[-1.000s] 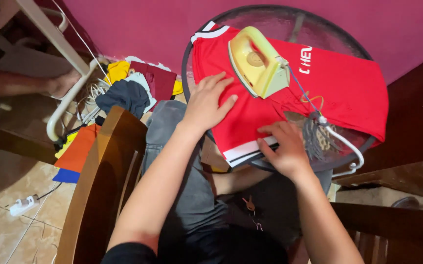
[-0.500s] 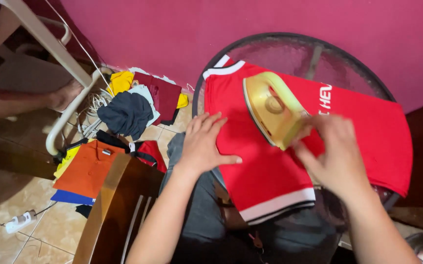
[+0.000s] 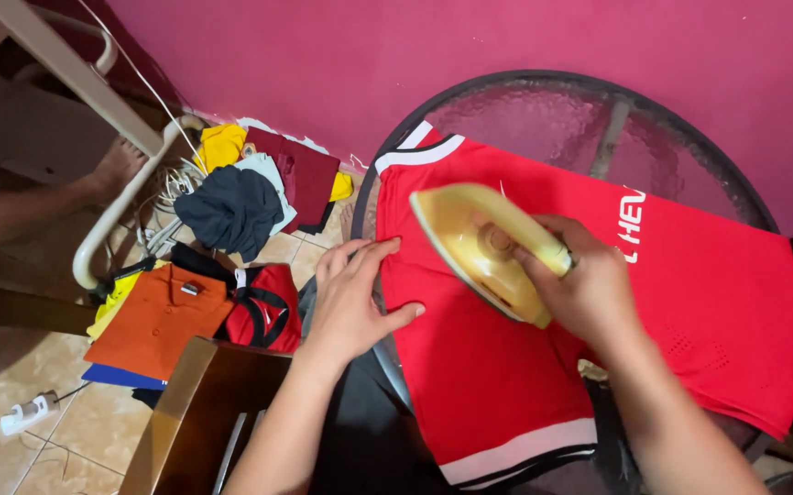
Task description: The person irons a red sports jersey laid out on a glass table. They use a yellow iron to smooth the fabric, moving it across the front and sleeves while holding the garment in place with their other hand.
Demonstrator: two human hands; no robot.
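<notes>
Nearest the camera: left hand (image 3: 352,298) lies flat, fingers spread and extended, palm down on the near edge of the red jersey (image 3: 689,302), holding nothing; a wooden chair back (image 3: 196,412) stands just below it. Right hand (image 3: 589,289) has its fingers curled tight around the handle of the yellow iron (image 3: 479,247), whose soleplate is tipped up over the jersey, which is spread across the round glass table (image 3: 543,105). Farther off: a pile of clothes (image 3: 231,211) on the tiled floor by the pink wall (image 3: 323,64).
</notes>
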